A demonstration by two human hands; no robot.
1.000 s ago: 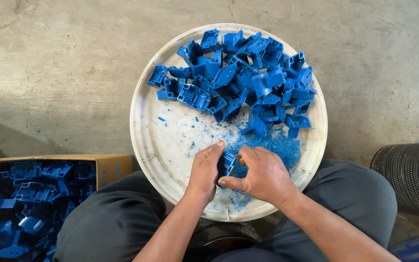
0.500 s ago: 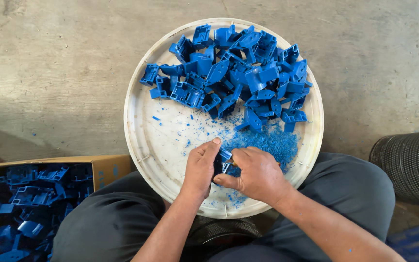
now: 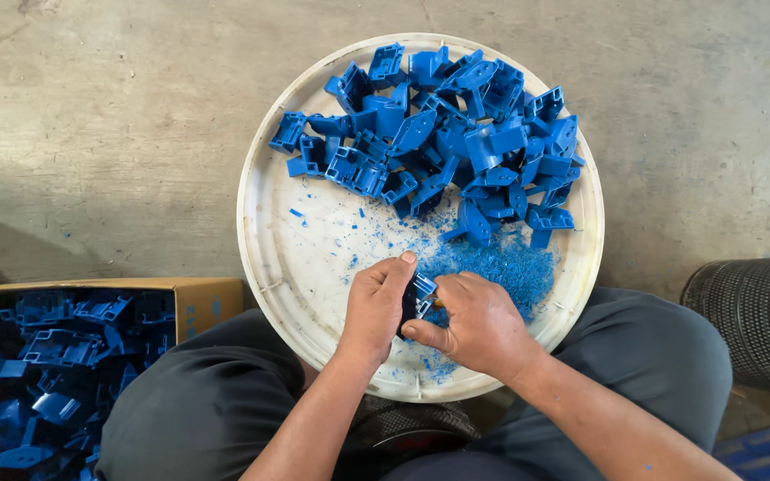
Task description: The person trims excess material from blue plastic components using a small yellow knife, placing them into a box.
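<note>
Over a round white tray (image 3: 265,223) on a seated person's lap —

**Desk:** What's in the grip?

**Photographer:** One small blue plastic part (image 3: 421,291), pinched between both hands above the near half of the tray. Left hand (image 3: 376,307) is curled round its left side, thumb up along the edge; right hand (image 3: 474,325) is closed on the other side, with its thumb underneath. Only a sliver of the piece shows between the fingers, so I cannot tell whether any tool is in there too.

**Desk:** Anything different from a second ago?

**Photographer:** Very little. Both hands stay clamped on the same piece at the same spot; only the wrists have turned slightly. The tray seems to sit a touch differently in the frame, which may be just the camera moving. By my reading, the piece is being worked on rather than swapped, so the job has not moved on to another one.

**Desk:** And around the hands?

**Photographer:** A drift of blue shavings (image 3: 501,267) lies just beyond the knuckles, probably trimmings. Farther back, the heap of blue parts (image 3: 447,134) fills the tray's far half. At the person's left stands a cardboard box (image 3: 198,298) holding more blue pieces. A dark ribbed cylinder (image 3: 755,325) stands at the right, on the concrete floor (image 3: 91,134).
</note>
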